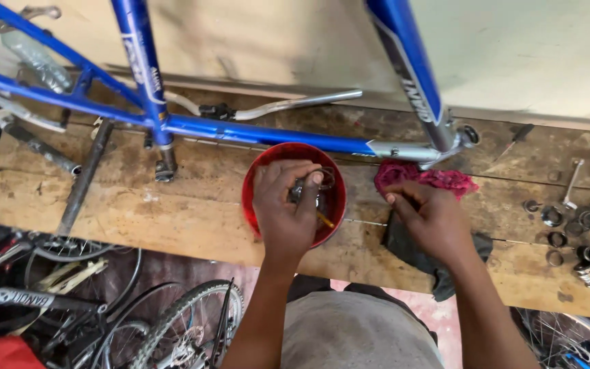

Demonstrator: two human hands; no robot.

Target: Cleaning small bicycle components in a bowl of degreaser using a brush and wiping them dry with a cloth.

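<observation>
Blue tubing of a bicycle frame (254,133) runs along the back of the worn wooden bench (138,212), with wheels (186,321) crowded below its near left edge. The left hand (285,205) reaches into a red bowl (257,174), fingers pinched around a small dark metal part (305,190) held over the bowl, seemingly so drips stay inside. Just right, the right hand (431,219) presses a pink rag (425,179) against the bench, fingers curled on it, a dark cloth (411,253) underneath. Further right, loose rings and tools (575,225) cluster near the edge; bare planks between the bowl and the frame leave room.
</observation>
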